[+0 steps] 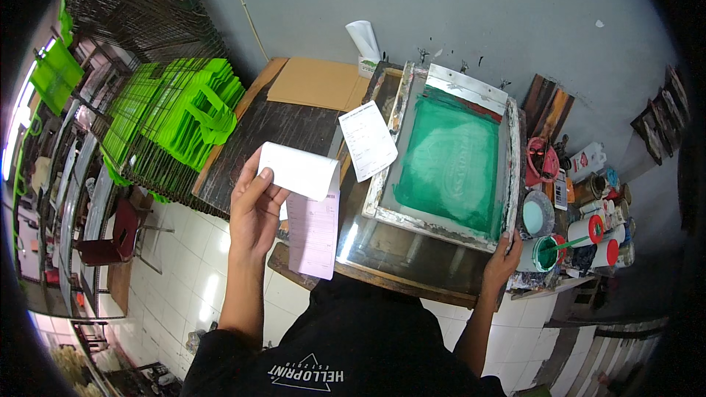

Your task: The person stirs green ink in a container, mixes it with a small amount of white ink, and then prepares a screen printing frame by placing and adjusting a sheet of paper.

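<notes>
My left hand (255,202) pinches a small pad of forms between thumb and fingers. Its white top sheet (300,170) is folded over, and a pink printed sheet (312,239) hangs below it. At the near right corner of a screen printing frame (441,228), my right hand (503,263) has its fingers round the worn white wood. Green colour covers most of the mesh (450,158), and a pale metal-edged strip lies across the frame's far end. A white printed sheet (367,140) rests against the frame's left side.
Brown cardboard (316,82) lies on the dark table (254,129). Bright green bags (198,114) fill a wire rack at left. Right of the frame stand paint tubs, including an open green one (546,253), and a pink container (542,159). A red chair (110,239) stands on the tiled floor.
</notes>
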